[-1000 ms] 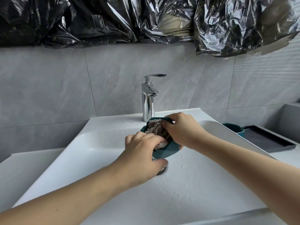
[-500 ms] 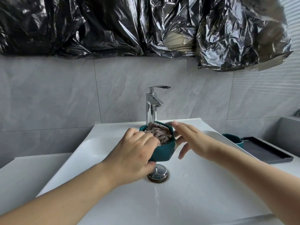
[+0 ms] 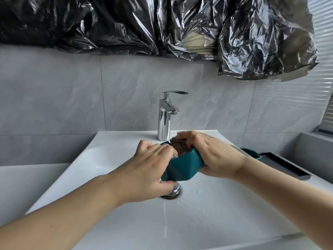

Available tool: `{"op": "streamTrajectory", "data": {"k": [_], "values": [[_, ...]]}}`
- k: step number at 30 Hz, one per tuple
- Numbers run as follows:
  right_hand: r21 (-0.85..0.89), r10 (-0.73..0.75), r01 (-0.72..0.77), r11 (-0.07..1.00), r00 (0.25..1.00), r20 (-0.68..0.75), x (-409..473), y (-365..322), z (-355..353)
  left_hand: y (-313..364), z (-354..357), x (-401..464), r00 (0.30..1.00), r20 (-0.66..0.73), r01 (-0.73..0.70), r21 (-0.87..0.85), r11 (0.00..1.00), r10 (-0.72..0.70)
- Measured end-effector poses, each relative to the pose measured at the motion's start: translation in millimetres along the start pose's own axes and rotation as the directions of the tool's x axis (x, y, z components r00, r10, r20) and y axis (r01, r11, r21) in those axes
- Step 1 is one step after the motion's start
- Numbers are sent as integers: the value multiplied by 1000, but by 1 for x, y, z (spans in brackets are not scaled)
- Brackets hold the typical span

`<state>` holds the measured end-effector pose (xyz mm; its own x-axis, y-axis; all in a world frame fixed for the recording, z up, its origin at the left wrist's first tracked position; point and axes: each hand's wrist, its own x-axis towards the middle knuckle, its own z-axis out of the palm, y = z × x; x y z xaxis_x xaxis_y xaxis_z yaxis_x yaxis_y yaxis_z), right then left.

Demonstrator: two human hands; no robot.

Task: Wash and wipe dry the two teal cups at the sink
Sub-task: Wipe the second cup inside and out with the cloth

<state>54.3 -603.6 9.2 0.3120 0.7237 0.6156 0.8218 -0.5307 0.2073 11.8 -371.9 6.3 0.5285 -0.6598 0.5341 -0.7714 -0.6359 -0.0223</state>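
Observation:
Over the white sink basin (image 3: 216, 204), a faceted teal cup (image 3: 182, 166) is held tilted, its mouth toward the faucet. A brown-grey cloth (image 3: 179, 147) is stuffed in its mouth. My left hand (image 3: 144, 170) grips the cup's left side and base. My right hand (image 3: 210, 154) wraps the cup's right side, with its fingers pressing on the cloth. The second teal cup (image 3: 251, 153) stands at the right, beside the basin rim, partly hidden behind my right wrist.
A chrome faucet (image 3: 166, 116) stands right behind the cup, with no water running. The chrome drain plug (image 3: 171, 193) lies below my left hand. A dark tray (image 3: 284, 165) sits on the right counter. Crumpled black plastic (image 3: 162, 26) hangs above the grey tiled wall.
My right hand was off the cup with fingers spread; it has come back onto the cup and cloth. The cup has tipped and the view has shifted slightly.

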Motion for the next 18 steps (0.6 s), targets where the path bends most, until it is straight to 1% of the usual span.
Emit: {"op": "streamTrajectory", "data": {"k": [2,3,4,7,8,9,11,13,16,18], "values": [[-40,12,-11,999,999,38,-1,1,0,3,7,-1,995,80,75,-138,988,-65],[-70,15,-12,997,999,49,-1,3,2,5,10,0,993,86,99,-197,975,-83],[-104,17,-11,995,998,56,-2,4,3,8,13,2,995,65,93,-220,971,-80],[-221,10,3,975,998,57,-7,8,1,15,17,4,995,22,97,-195,976,-95],[-243,3,8,970,999,44,-8,8,-1,17,17,4,997,6,77,-172,982,-77],[-239,-12,15,971,1000,14,-9,6,-3,18,15,4,999,-21,26,-126,992,-29],[-151,-58,44,988,994,-89,-9,3,-7,15,9,5,997,-38,-64,-11,998,64],[-55,-100,91,994,978,-181,-8,1,-10,9,4,3,989,-10,-146,93,985,147],[-39,-132,127,991,974,-186,-9,2,-8,0,0,0,970,24,-240,248,938,242],[-50,-134,128,991,977,-167,-8,4,-7,-2,0,-1,967,43,-254,276,927,252]]}}
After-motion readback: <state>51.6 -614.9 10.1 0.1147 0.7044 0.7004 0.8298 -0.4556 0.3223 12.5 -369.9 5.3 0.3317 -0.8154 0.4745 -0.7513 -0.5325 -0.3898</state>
